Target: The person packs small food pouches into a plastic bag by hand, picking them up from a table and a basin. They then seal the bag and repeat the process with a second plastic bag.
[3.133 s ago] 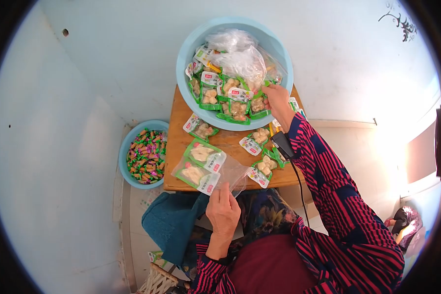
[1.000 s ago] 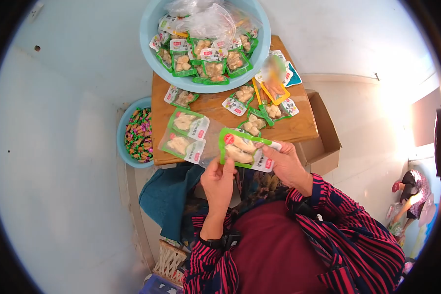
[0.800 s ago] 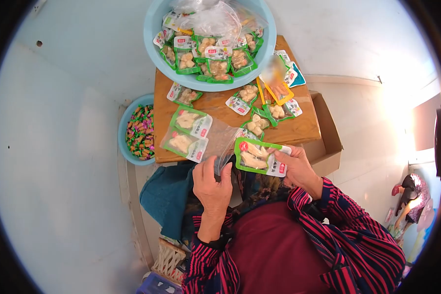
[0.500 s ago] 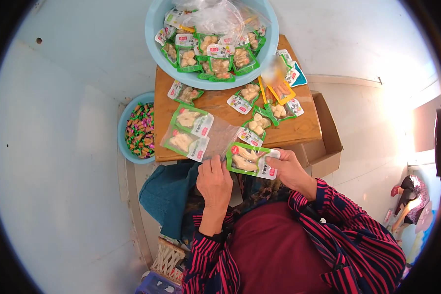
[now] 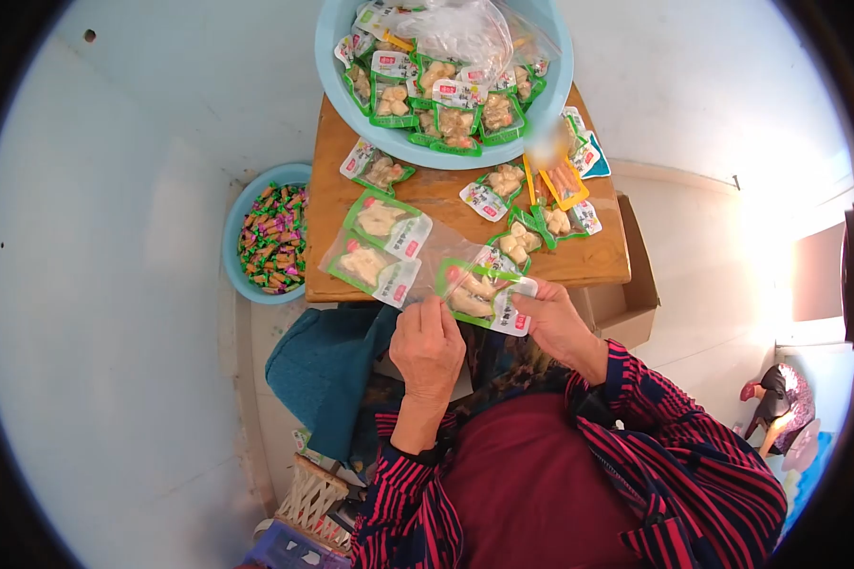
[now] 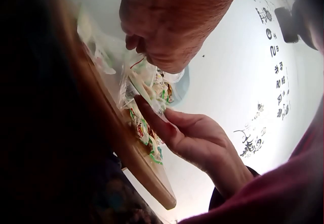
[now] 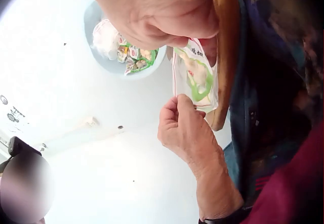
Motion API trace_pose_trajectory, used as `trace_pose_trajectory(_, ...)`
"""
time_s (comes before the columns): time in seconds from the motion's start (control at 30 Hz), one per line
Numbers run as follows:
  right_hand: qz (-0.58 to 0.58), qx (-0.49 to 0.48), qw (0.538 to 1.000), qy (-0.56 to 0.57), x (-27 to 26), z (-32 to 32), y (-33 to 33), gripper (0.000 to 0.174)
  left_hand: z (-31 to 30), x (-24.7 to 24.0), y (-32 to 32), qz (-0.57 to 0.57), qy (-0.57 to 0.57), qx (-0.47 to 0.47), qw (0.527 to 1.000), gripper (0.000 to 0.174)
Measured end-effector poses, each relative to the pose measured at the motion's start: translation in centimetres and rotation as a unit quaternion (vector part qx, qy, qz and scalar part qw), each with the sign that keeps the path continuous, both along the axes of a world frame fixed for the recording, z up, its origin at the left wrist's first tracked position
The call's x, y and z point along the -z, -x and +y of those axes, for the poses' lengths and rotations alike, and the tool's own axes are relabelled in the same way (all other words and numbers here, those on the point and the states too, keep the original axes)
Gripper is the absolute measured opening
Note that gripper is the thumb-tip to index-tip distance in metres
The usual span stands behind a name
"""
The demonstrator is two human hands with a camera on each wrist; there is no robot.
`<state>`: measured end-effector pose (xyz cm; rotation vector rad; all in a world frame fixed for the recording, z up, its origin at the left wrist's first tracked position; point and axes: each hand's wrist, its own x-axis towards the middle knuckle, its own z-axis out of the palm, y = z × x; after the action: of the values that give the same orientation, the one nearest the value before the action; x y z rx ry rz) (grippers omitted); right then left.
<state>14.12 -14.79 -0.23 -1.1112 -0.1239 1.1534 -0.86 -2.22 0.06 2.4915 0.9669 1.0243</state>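
My left hand (image 5: pixel 429 356) pinches the mouth edge of a clear plastic bag (image 5: pixel 434 264), which lies over the table's front edge. Two green-and-white snack packets (image 5: pixel 381 216) with pale pieces lie flat inside it. Between thumb and fingers, my right hand (image 5: pixel 565 327) grips another such packet (image 5: pixel 473 299) by its white end. This packet's green end reaches into the bag's mouth, under the clear film. In the right wrist view, a red line runs along the bag (image 7: pixel 175 75), and the left fingertips (image 7: pixel 181 100) hold its edge.
A large blue basin (image 5: pixel 562 95) of packets and crumpled plastic stands at the back of the wooden table (image 5: pixel 427 201). Loose packets (image 5: pixel 517 242) lie front right. A smaller basin (image 5: pixel 232 237) of wrapped sweets stands left, a cardboard box (image 5: pixel 631 303) right. Another person (image 5: pixel 783 408) is far right.
My right hand has come from the big basin with a packet, drawn it close to my left hand, and slid it leftward into the bag's mouth. The left hand stays at the bag's edge.
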Motion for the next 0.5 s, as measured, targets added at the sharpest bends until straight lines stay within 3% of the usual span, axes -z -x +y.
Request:
trace_pose_trajectory(0.43, 0.117, -0.087, 0.979, -0.14, 4.0, 11.4, 2.0, 0.045, 0.4, -0.2, -0.2, -0.011, 0.009, 0.016, 1.0, 0.015)
trace_pose_trajectory(0.5, 0.132, -0.155, 0.97, -0.131, 5.6, 12.9, 1.7, 0.05, 0.5, -0.2, -0.2, -0.035, 0.017, 0.019, 0.999, 0.015)
